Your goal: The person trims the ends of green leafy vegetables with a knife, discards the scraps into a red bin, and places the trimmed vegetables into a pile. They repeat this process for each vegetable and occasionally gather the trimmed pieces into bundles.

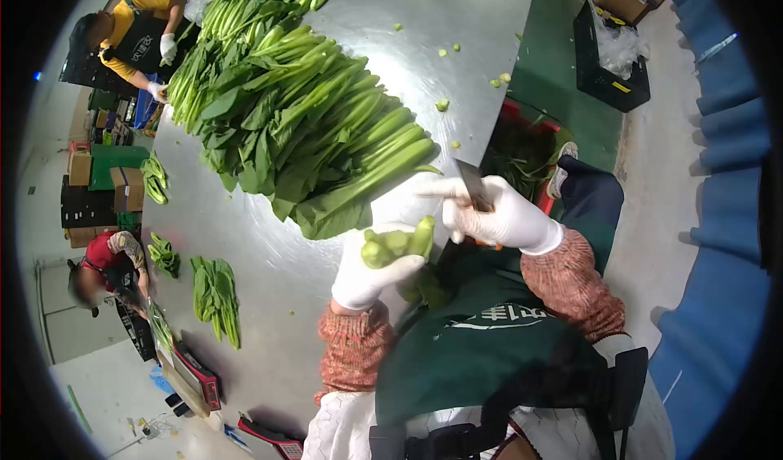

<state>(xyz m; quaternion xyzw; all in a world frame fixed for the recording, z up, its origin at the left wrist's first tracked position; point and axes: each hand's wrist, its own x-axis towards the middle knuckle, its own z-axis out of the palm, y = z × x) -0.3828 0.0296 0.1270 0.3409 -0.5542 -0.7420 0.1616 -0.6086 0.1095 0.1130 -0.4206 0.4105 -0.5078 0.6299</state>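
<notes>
My left hand point(357, 274), in a white glove, is closed round a small bunch of leafy greens point(395, 246). The thick pale-green stem ends face up, and some leaves hang below near my apron. A knife point(473, 184) with a short, wide blade is gripped in my gloved right hand point(514, 219), its index finger stretched out to the left. The blade is just above and to the right of the bunch, apart from it. Beyond both hands, a long heap of leafy greens point(326, 126) lies on the metal table point(285, 272), stems toward the right.
Small bunches of greens point(215, 297) lie at the table's left. Cut stem bits point(442, 104) dot the right side. A red crate point(510, 111) of leaves stands beside the table. Two co-workers point(139, 36) point(110, 264) work across it. Red scales point(198, 376) sit lower left.
</notes>
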